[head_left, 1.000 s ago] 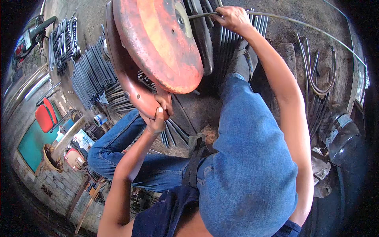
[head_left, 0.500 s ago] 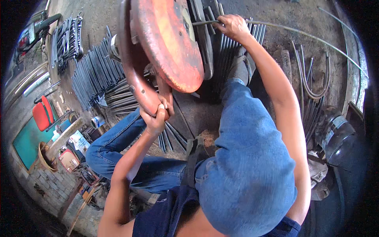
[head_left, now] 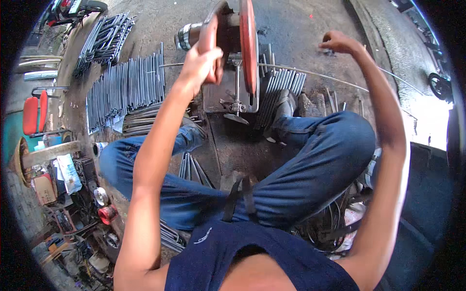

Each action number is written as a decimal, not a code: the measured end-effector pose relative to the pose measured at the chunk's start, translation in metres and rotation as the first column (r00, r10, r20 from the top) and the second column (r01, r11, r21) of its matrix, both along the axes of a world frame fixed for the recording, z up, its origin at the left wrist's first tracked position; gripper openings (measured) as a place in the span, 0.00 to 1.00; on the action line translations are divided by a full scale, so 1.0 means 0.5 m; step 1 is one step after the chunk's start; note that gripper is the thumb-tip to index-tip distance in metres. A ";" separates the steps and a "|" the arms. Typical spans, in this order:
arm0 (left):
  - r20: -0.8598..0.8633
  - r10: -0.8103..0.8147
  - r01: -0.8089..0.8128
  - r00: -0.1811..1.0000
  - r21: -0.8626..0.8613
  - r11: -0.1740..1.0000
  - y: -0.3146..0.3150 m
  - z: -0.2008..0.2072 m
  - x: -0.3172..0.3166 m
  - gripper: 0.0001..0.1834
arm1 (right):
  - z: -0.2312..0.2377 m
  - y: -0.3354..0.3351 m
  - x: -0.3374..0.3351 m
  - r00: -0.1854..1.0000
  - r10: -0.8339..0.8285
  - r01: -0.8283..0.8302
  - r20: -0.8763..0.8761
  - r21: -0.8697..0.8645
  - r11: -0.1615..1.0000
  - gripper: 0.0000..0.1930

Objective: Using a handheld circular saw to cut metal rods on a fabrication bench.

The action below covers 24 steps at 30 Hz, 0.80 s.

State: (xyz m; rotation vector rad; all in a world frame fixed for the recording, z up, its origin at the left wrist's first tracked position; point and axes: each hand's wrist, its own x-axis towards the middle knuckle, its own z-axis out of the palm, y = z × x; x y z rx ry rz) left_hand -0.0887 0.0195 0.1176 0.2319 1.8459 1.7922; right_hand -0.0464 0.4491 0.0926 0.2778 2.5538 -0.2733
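My left hand is wrapped round the red-brown handle of a cut-off saw, whose arm is raised. The saw's red round guard appears nearly edge-on, above the base plate and a clamp screw. A long thin metal rod crosses the saw and extends far to the right. Up and right of the saw, my right hand hangs in the air, apart from the rod. Its fingers are bent and loosely apart, with nothing visible held; a small dark patch beneath them is unclear.
Cut metal bars lie in rows left of the saw, with bent tubes beyond. More bars lie beside my right foot. A red-seated chair and cluttered tools are at the left; a motorcycle stands far left.
My right hand has let go of the rod and moved right. The saw arm, with my left hand on its handle, has risen. My view has shifted, and my right knee has lowered outward.
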 end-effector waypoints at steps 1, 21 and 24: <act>0.003 -0.042 0.042 0.999 -0.044 0.998 0.002 0.015 -0.019 0.08 | 0.048 -0.014 0.014 0.989 -0.131 0.131 0.071 0.012 0.991 0.26; 0.186 0.006 0.005 0.983 -0.055 0.998 0.045 0.107 -0.095 0.08 | -0.698 -0.826 0.269 -0.126 -0.335 -0.069 0.934 -0.345 -0.936 0.09; 0.122 0.016 -0.010 0.992 -0.054 0.998 0.045 0.111 -0.095 0.09 | -0.704 -0.859 0.265 -0.316 -0.362 0.144 0.877 -0.333 -0.932 0.15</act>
